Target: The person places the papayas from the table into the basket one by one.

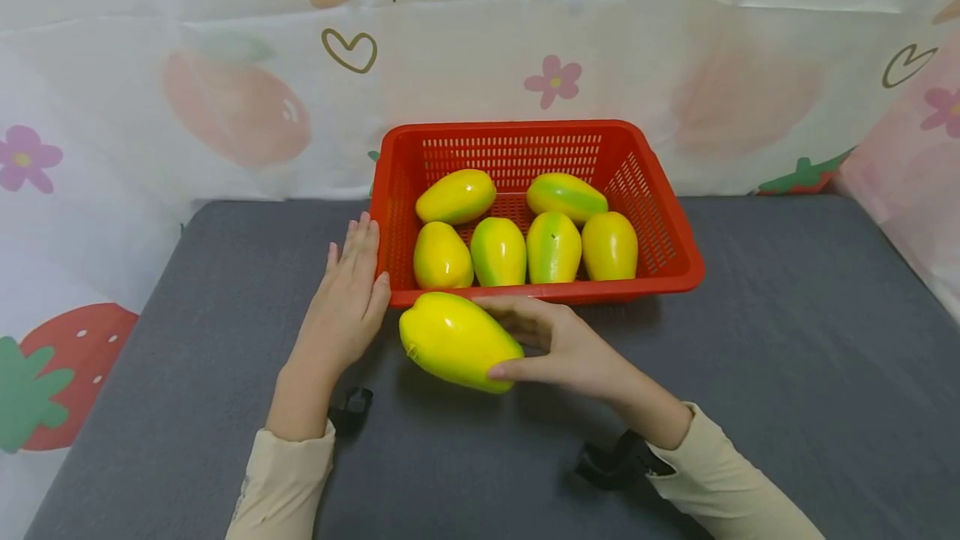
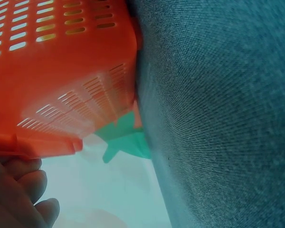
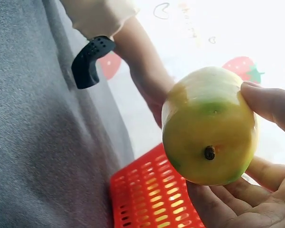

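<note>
My right hand (image 1: 573, 348) grips a yellow papaya (image 1: 459, 342) by one end, in front of the red basket (image 1: 678, 277) and above the table. In the right wrist view, the papaya (image 3: 209, 133) shows a dark stem spot, with the thumb on one side and fingers on the other. Against the left side of the basket, my left hand (image 1: 341, 302) lies with its fingers straight. The left wrist view shows its fingertips (image 2: 33, 185) at the basket's rim. Several yellow-green papayas (image 1: 498, 252) lie inside the basket, most along its near side.
The basket stands at the back of a grey cloth-covered table (image 1: 795, 373). Behind it hangs a pale printed curtain (image 1: 465, 57) with fruit and flower pictures. Black wrist devices (image 1: 611, 465) sit under both forearms, close above the table.
</note>
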The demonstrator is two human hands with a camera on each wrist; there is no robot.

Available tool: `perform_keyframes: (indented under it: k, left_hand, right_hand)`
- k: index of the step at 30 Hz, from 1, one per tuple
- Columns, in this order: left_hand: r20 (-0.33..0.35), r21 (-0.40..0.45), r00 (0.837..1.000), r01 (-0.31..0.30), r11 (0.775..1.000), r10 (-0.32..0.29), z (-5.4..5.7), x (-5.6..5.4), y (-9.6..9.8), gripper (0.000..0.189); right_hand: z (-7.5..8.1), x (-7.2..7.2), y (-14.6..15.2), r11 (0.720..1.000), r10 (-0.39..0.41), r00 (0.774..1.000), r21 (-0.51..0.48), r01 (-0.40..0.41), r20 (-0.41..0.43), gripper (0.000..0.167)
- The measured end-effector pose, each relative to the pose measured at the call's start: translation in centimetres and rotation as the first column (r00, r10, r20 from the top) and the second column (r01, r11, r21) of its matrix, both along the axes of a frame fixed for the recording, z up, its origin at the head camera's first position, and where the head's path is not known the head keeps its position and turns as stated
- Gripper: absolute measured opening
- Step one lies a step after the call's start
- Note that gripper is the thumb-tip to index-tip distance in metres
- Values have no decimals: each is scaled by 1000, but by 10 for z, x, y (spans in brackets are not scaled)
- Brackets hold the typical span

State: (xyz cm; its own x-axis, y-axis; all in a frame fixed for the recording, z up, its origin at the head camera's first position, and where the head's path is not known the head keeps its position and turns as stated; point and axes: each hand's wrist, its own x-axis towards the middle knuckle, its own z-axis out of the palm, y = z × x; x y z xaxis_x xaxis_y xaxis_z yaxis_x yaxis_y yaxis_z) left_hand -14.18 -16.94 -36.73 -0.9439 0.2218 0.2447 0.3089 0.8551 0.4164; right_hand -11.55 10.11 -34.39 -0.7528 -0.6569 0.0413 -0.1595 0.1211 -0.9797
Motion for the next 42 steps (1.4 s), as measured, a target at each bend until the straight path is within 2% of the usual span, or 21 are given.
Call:
perform_keyframes:
  k: [4,14,22,26,32,37,42]
  left_hand:
    - [-7,3,1000,7,1000,-7,0,0,0,64]
    - [-19,12,1000,10,1000,-10,-1,-1,0,63]
    - [-20,16,1000,8,1000,-8,0,0,1,63]
    - [-21,18,1000,11,1000,-10,-1,-1,0,62]
    - [-18,24,1000,13,1000,-13,-1,-1,1,62]
    - [-17,21,1000,14,1000,-14,-1,-1,1,62]
    - [-20,21,1000,14,1000,-13,-2,-1,0,62]
  right_hand:
    - [3,0,3,1000,-8,1000,-10,8,-20,63]
    - [13,-2,12,998,-66,998,-9,66,1,65]
    - [16,-5,19,995,-78,997,-54,78,3,65]
    - [17,-7,21,991,-115,993,-68,114,-16,66]
    - [17,-10,26,966,-244,970,-92,241,-12,65]
    - [18,-17,33,943,-320,947,-101,318,-7,64]
    - [18,-24,41,916,-395,918,-96,391,-37,62]
